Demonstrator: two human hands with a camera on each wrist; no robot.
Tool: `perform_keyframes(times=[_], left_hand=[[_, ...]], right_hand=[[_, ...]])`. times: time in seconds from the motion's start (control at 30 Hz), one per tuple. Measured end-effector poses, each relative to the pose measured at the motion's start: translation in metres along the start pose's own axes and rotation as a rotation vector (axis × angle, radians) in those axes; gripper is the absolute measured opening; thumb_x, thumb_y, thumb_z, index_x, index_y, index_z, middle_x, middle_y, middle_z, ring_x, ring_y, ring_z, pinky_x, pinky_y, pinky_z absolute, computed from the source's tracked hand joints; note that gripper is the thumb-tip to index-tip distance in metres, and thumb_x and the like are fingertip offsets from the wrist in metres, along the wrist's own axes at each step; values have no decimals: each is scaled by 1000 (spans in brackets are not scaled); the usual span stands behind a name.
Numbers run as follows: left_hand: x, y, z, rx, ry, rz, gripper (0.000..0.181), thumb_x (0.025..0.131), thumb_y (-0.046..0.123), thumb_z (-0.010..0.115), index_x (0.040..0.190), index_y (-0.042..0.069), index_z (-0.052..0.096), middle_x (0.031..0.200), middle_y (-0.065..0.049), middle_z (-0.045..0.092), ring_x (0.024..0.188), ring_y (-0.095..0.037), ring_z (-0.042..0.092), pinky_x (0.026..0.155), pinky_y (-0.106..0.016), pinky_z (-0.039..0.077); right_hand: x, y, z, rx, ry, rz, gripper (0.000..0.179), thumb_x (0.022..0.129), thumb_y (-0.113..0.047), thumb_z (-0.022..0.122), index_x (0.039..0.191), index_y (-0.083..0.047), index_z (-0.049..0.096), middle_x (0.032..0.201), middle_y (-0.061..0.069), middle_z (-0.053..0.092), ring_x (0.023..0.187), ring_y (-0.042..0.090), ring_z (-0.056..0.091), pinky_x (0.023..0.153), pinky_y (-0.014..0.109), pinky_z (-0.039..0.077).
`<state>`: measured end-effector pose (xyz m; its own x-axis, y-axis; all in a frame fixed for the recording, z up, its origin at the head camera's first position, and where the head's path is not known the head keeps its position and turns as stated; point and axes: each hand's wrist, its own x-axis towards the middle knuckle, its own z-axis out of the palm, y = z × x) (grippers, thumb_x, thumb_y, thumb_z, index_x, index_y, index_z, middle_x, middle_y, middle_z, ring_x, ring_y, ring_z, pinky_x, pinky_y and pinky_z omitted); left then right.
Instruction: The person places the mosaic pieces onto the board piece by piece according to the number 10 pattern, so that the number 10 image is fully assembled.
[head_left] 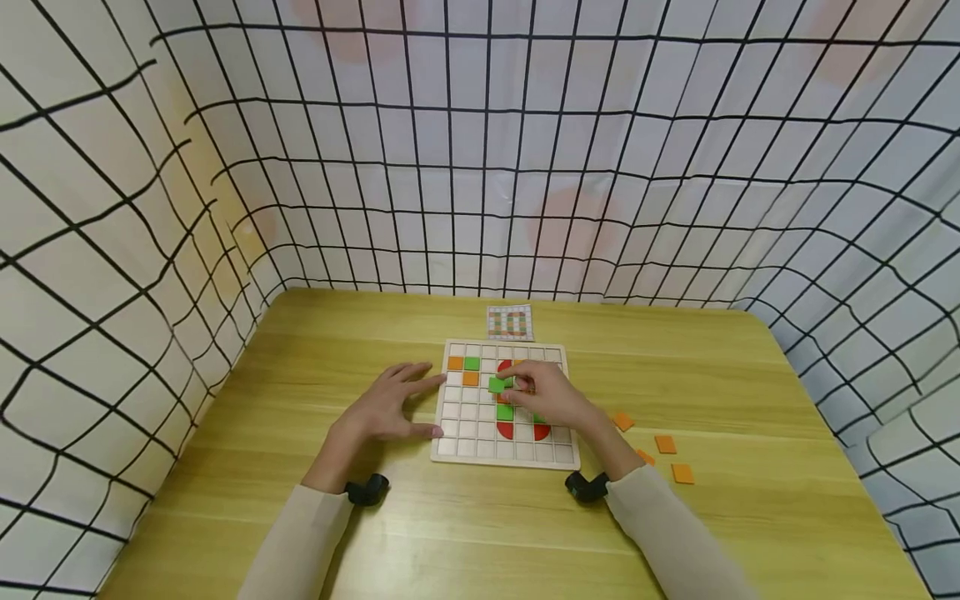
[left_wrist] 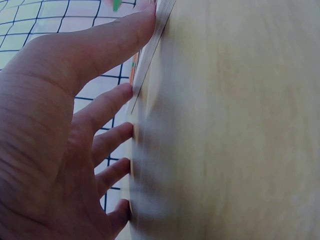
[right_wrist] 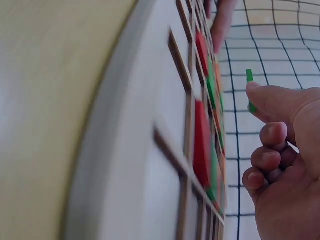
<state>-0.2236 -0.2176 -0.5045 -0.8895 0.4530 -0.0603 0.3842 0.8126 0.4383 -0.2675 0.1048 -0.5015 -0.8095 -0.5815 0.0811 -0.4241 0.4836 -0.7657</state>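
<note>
A pale wooden grid board (head_left: 467,448) lies on the table. My right hand (head_left: 553,396) pinches a green square tile (head_left: 497,385) between thumb and finger above the board's middle; the right wrist view shows the tile edge-on, apart from the board. At the board's left edge, my left hand (head_left: 386,406) spreads its fingers, thumb and index touching the rim. Orange tiles (head_left: 455,363) and a green tile (head_left: 472,363) fill cells at the upper left. Red rounded pieces (head_left: 506,431) and another green tile (head_left: 505,412) sit nearer the middle. My right hand hides some pieces.
A small printed card (head_left: 510,322) with a coloured grid pattern lies behind the board. Several loose orange tiles (head_left: 682,474) are on the table (head_left: 750,400) beyond my right forearm. Black-lined white curtains (head_left: 480,150) enclose the back and sides.
</note>
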Motion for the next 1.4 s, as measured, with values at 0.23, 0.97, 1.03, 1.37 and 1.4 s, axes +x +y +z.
perform_keyframes(times=[0.23, 0.97, 1.03, 1.37, 1.4], left_hand=[[0, 1, 0, -1, 2, -8, 91, 80, 67, 76, 158, 31, 44, 170, -8, 30, 155, -43, 23, 118, -72, 28], [2, 1, 0, 11, -11, -17, 91, 80, 68, 75, 158, 32, 43, 170, -7, 29, 156, -42, 22, 118, -72, 29], [2, 1, 0, 12, -11, -17, 91, 80, 68, 75, 158, 32, 43, 170, -8, 29, 156, -42, 23, 118, -72, 29], [1, 3, -1, 20, -11, -11, 92, 80, 67, 76, 158, 30, 43, 170, -9, 29, 155, -44, 23, 118, -72, 28], [1, 3, -1, 21, -9, -10, 92, 80, 67, 76, 158, 30, 43, 170, -9, 29, 155, -44, 23, 118, -72, 28]], right_hand=[[15, -8, 19, -27, -28, 4, 28, 97, -20, 74, 124, -13, 75, 65, -4, 41, 58, 8, 32, 62, 23, 36], [20, -17, 34, -108, -44, 70, 27, 96, -26, 74, 123, -18, 75, 63, -5, 41, 56, 9, 35, 57, 23, 31], [21, -17, 35, -116, -40, 69, 26, 97, -26, 74, 122, -18, 76, 63, -6, 41, 55, 9, 35, 58, 23, 31], [14, -18, 25, -105, 1, 77, 27, 96, -26, 75, 121, -16, 76, 62, -5, 41, 55, 9, 34, 57, 23, 32], [13, -18, 21, -112, 10, 72, 27, 95, -25, 76, 121, -15, 76, 62, -5, 42, 55, 9, 35, 57, 23, 33]])
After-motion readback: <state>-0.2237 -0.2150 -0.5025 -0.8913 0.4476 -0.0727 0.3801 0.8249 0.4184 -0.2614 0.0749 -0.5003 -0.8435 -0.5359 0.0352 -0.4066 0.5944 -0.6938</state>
